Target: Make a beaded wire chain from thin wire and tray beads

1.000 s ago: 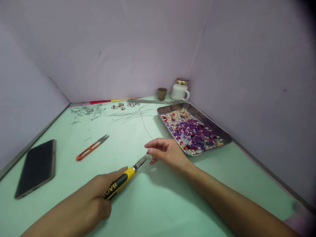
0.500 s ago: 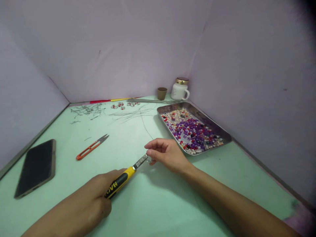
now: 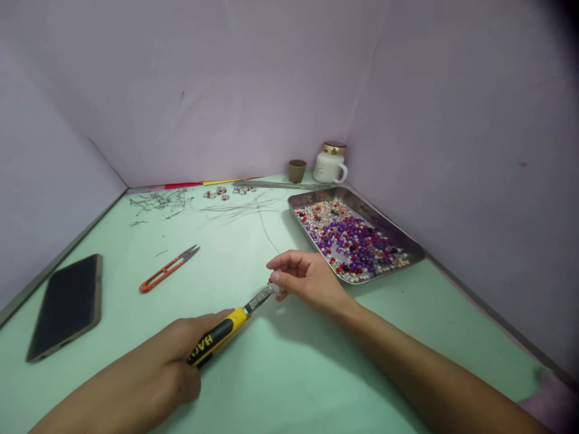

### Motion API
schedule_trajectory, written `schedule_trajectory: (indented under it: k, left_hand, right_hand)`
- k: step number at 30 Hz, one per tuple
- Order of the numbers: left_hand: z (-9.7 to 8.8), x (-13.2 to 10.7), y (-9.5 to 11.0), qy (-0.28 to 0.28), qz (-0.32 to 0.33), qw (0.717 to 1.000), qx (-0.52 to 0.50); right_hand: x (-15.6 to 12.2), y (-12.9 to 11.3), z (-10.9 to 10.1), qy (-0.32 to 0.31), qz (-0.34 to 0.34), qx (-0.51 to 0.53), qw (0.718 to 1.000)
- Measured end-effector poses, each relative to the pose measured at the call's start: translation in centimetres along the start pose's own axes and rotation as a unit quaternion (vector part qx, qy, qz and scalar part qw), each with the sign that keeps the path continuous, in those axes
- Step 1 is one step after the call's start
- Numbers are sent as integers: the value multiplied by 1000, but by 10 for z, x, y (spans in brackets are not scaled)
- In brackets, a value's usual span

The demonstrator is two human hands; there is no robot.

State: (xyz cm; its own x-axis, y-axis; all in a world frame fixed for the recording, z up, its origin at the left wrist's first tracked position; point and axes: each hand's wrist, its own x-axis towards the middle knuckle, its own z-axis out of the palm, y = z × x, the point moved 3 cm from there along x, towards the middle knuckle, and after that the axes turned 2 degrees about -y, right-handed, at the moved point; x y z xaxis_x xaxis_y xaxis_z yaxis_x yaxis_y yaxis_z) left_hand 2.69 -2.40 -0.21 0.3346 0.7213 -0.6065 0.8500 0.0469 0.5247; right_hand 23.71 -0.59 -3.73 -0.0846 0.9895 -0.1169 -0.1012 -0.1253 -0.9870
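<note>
My left hand (image 3: pixel 174 361) is wrapped round the yellow-and-black handle of the pliers (image 3: pixel 224 331), seen edge-on. Their metal jaws (image 3: pixel 261 298) reach up to the fingertips of my right hand (image 3: pixel 312 280). Pinched between thumb and fingers there is a small beaded wire piece (image 3: pixel 274 287), with a red bead and clear parts showing; the fingers hide most of it. The jaw tips touch or nearly touch this piece; I cannot tell which. A thin wire (image 3: pixel 266 232) runs away from near my right fingers across the table.
A metal tray (image 3: pixel 296 212) of mixed beads stands right of centre. Orange thread snips (image 3: pixel 167 269) and a phone (image 3: pixel 67 307) lie at left. Towards the back are wire scraps (image 3: pixel 158 202), beaded pieces (image 3: pixel 221 191), a small brown cup (image 3: pixel 297 172) and a lidded white mug (image 3: pixel 329 167).
The pliers and my left hand have shifted slightly down and left. My right fingers have turned a little, so the red bead and more of the wire piece now show.
</note>
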Motion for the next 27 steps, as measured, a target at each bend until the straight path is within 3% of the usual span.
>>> schedule_trajectory:
  k: [11,20,27]
  left_hand:
    - [-4,-4,4,20,-20,999,-42]
    - [0,5,-11,27,57,998,-11]
    - [-2,3,-2,43,66,997,-24]
  right_hand:
    - [-3,-2,0,0,-10,-31,999]
    - [-2,-1,1,8,3,-13,1000]
    - [-1,0,1,7,9,9,1000]
